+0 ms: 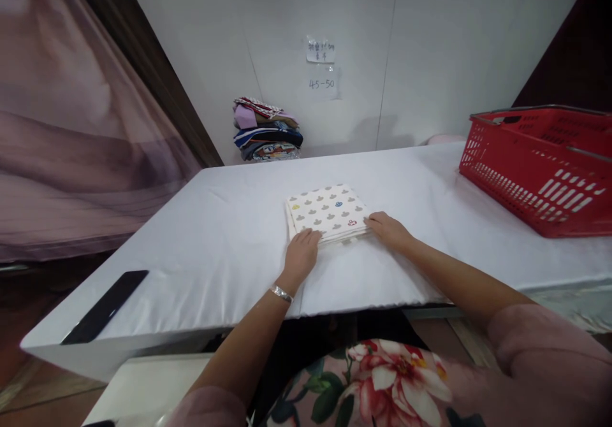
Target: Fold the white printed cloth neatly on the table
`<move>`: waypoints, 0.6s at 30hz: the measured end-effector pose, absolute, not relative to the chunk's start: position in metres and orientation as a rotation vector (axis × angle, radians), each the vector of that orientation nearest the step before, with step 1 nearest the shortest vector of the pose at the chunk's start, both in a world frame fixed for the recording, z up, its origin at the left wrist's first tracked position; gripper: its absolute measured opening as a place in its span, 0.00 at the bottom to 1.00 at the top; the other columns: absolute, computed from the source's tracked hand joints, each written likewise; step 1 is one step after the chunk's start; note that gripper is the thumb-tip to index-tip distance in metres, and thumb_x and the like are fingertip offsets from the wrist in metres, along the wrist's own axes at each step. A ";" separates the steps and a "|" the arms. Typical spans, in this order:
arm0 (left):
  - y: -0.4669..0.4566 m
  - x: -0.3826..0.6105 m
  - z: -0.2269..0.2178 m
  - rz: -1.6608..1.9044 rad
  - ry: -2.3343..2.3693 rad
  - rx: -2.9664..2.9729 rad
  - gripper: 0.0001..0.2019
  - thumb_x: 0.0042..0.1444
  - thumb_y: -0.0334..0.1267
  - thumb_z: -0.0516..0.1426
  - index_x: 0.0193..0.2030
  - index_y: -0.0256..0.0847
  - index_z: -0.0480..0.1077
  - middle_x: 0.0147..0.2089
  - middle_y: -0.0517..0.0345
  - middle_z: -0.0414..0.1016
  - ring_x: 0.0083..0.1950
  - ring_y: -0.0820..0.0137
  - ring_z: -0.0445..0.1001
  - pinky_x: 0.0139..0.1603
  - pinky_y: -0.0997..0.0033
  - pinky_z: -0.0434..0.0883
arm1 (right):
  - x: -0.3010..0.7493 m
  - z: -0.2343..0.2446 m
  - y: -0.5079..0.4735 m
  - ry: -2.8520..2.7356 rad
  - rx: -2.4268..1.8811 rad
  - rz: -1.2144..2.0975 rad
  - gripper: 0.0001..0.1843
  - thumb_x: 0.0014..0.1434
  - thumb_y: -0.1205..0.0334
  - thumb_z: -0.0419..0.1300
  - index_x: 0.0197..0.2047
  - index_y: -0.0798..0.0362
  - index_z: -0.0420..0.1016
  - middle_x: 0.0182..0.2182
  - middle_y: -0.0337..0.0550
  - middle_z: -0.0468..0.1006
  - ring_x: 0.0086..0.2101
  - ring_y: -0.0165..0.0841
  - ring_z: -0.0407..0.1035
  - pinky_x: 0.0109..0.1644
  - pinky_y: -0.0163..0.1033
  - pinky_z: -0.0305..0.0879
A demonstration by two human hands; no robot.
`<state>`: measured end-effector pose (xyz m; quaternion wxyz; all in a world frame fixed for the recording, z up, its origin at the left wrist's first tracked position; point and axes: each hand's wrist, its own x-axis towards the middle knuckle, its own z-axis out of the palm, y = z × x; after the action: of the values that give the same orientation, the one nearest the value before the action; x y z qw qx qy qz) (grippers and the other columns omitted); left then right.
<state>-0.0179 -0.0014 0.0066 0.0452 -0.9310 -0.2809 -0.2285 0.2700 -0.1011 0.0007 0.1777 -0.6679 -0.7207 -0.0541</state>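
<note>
A folded white cloth with a small grey print and a few coloured motifs lies flat on the white-covered table. My left hand, with a silver bracelet at the wrist, holds its near left corner, fingertips on top. At the near right corner, my right hand pinches the edge between thumb and fingers. Layers of fabric show along the near side of the cloth. The thumb of my left hand is partly hidden.
A red plastic basket stands on the table at right. Several folded garments are stacked at the back by the wall. A dark phone-like slab lies at the left edge. A pink curtain hangs at left.
</note>
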 end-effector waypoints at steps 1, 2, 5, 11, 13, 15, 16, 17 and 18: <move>-0.001 -0.022 0.006 -0.696 -0.871 -2.838 0.20 0.57 0.24 0.48 0.52 0.42 0.70 0.53 0.52 0.75 0.60 0.62 0.67 0.59 0.59 0.65 | 0.269 0.001 -0.102 -2.013 -1.888 -0.144 0.18 0.65 0.61 0.45 0.53 0.47 0.71 0.48 0.46 0.74 0.48 0.39 0.66 0.47 0.42 0.65; 0.000 -0.025 0.006 -0.693 -0.879 -2.836 0.20 0.56 0.24 0.48 0.53 0.43 0.70 0.55 0.53 0.74 0.62 0.62 0.66 0.59 0.59 0.65 | 0.268 0.001 -0.102 -1.984 -1.889 -0.140 0.18 0.65 0.60 0.46 0.53 0.47 0.71 0.47 0.46 0.75 0.47 0.39 0.67 0.47 0.42 0.65; 0.000 -0.033 0.003 -0.693 -0.896 -2.832 0.21 0.57 0.25 0.48 0.53 0.45 0.70 0.57 0.56 0.72 0.64 0.61 0.63 0.59 0.57 0.65 | 0.264 -0.001 -0.103 -1.951 -1.887 -0.171 0.17 0.66 0.61 0.46 0.52 0.47 0.71 0.45 0.45 0.76 0.45 0.38 0.68 0.47 0.42 0.65; -0.008 -0.040 0.002 -0.699 -1.009 -2.835 0.23 0.56 0.25 0.48 0.55 0.46 0.69 0.62 0.56 0.66 0.65 0.61 0.60 0.59 0.54 0.65 | 0.265 -0.004 -0.105 -2.049 -1.801 -0.259 0.19 0.63 0.64 0.47 0.54 0.47 0.70 0.46 0.48 0.75 0.45 0.40 0.67 0.46 0.44 0.66; -0.012 -0.044 0.002 -0.744 -1.044 -2.861 0.23 0.55 0.25 0.49 0.56 0.46 0.69 0.64 0.56 0.65 0.66 0.61 0.59 0.60 0.53 0.64 | 0.266 -0.002 -0.107 -2.052 -1.795 -0.255 0.19 0.63 0.65 0.46 0.53 0.47 0.71 0.44 0.48 0.75 0.44 0.41 0.68 0.44 0.43 0.66; -0.014 -0.048 0.001 -0.827 -1.058 -2.904 0.21 0.56 0.28 0.51 0.56 0.45 0.68 0.64 0.55 0.64 0.67 0.61 0.58 0.62 0.53 0.64 | 0.265 0.001 -0.109 -2.068 -1.782 -0.256 0.20 0.61 0.67 0.46 0.51 0.49 0.73 0.42 0.49 0.75 0.42 0.41 0.68 0.43 0.44 0.66; -0.014 -0.049 0.001 -0.882 -1.061 -2.927 0.20 0.56 0.30 0.53 0.56 0.44 0.68 0.64 0.54 0.64 0.67 0.61 0.58 0.62 0.53 0.64 | 0.264 0.002 -0.109 -2.075 -1.769 -0.254 0.19 0.61 0.68 0.47 0.50 0.50 0.73 0.42 0.50 0.75 0.42 0.41 0.68 0.44 0.45 0.66; -0.014 -0.050 0.000 -0.940 -1.063 -2.945 0.18 0.56 0.33 0.54 0.55 0.43 0.69 0.64 0.53 0.65 0.66 0.62 0.59 0.63 0.53 0.64 | 0.263 0.004 -0.109 -2.074 -1.749 -0.250 0.19 0.60 0.68 0.48 0.49 0.51 0.74 0.42 0.50 0.75 0.42 0.42 0.68 0.45 0.45 0.66; -0.013 -0.051 -0.001 -0.998 -1.065 -2.956 0.17 0.57 0.36 0.55 0.53 0.42 0.70 0.63 0.53 0.66 0.66 0.62 0.60 0.63 0.53 0.64 | 0.260 0.006 -0.108 -2.067 -1.724 -0.243 0.18 0.59 0.68 0.48 0.48 0.51 0.74 0.43 0.50 0.75 0.43 0.42 0.67 0.46 0.46 0.66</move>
<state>-0.0508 -0.0134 -0.0006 -0.0772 -0.8940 -0.3220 -0.3019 0.2604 -0.1081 0.0061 0.2179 -0.6226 -0.7465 -0.0876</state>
